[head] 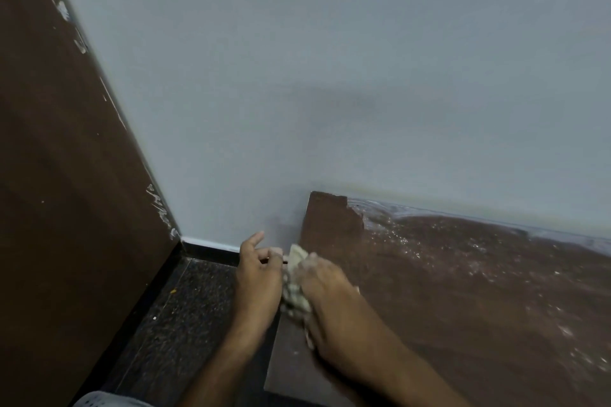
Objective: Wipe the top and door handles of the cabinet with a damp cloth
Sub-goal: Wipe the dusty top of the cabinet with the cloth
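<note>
Item: damp cloth (295, 291) at the left edge of the cabinet top (463, 291), between two hands.

Detail: right hand (325, 291), at 3 o'clock of the cloth, curled over it, grip bunching the fabric against the dusty brown top. Left hand (259, 277), at 9 o'clock, touching the cloth, fingers loosely bent, index raised; whether it pinches: cannot tell. Grey wall (330, 76) at 12 o'clock; speckled floor (185, 324) at 8 o'clock.

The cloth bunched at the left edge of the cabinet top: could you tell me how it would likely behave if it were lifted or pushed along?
The cloth looks crumpled and folded between the left hand and right hand, so it is probably floppy and would sag if lifted. Pushed along the cabinet top, it would likely bunch rather than slide flat. Nothing suggests fragility or rolling.
</note>
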A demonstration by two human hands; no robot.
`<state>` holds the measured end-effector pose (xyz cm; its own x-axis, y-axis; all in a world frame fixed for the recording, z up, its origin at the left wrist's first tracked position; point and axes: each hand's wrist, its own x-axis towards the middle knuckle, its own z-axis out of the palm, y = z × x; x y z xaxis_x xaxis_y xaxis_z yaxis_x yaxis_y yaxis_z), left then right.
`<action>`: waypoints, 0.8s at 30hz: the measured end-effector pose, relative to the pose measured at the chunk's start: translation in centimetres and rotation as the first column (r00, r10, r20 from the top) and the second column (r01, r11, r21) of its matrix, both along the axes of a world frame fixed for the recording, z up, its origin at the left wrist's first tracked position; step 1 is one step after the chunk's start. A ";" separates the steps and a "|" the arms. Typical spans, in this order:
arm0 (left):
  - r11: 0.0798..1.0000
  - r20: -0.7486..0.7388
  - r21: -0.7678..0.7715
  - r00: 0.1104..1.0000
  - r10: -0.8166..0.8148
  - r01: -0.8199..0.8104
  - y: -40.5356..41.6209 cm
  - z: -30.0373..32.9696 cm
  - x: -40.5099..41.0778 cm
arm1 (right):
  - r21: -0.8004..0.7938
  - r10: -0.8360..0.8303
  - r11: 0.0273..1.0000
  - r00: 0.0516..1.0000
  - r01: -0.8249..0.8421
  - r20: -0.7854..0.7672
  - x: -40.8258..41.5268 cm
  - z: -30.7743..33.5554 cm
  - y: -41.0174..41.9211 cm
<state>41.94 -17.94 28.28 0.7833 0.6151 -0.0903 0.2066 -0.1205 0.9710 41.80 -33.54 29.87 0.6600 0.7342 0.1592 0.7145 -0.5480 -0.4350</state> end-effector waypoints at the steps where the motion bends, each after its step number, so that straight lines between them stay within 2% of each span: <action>1: 1.000 -0.006 0.002 1.000 -0.010 0.010 -0.4 -0.2 -0.6 | 0.000 0.014 1.000 1.000 -0.014 -0.013 -1.7 -0.3 -0.7; 5: 0.995 -0.006 0.007 0.995 -0.096 0.096 -1.6 -0.5 -3.0 | 0.020 -0.005 1.000 1.000 0.005 0.003 -1.5 0.3 -1.9; 9: 0.990 -0.024 0.091 0.994 -0.109 0.111 -1.7 0.1 -4.1 | 0.070 -0.252 0.966 0.968 0.250 0.014 1.5 1.0 0.0; 11: 0.993 -0.035 0.079 0.996 -0.083 0.086 -1.9 0.4 -4.5 | 0.081 -0.277 0.957 0.961 0.278 -0.017 -0.3 0.8 1.0; 12: 0.996 -0.030 0.049 0.997 -0.073 0.074 -2.0 0.4 -4.7 | 0.087 -0.238 0.967 0.971 0.240 -0.037 -2.2 0.3 1.1; 14: 0.987 -0.008 -0.151 0.999 -0.047 0.045 -2.3 1.0 -5.0 | 0.063 -0.108 0.992 0.993 0.111 -0.045 -6.0 -0.6 0.4; 16: 0.945 -0.004 -0.326 0.999 -0.034 0.031 -2.3 1.5 -5.4 | 0.064 -0.054 0.996 0.997 0.057 -0.051 -7.1 -0.9 -1.5; 21: 0.926 0.000 -0.364 0.994 -0.114 0.106 -2.3 2.0 -6.5 | 0.109 -0.314 0.943 0.949 0.315 -0.024 -3.0 0.5 -3.6; 22: 0.921 -0.003 -0.374 0.993 -0.118 0.109 -2.2 2.0 -6.7 | 0.110 -0.319 0.941 0.948 0.319 -0.021 -3.3 0.9 -2.6; 24: 0.911 -0.020 -0.400 0.993 -0.119 0.101 -1.9 1.9 -7.0 | 0.102 -0.201 0.973 0.979 0.205 -0.045 -5.1 0.5 -0.2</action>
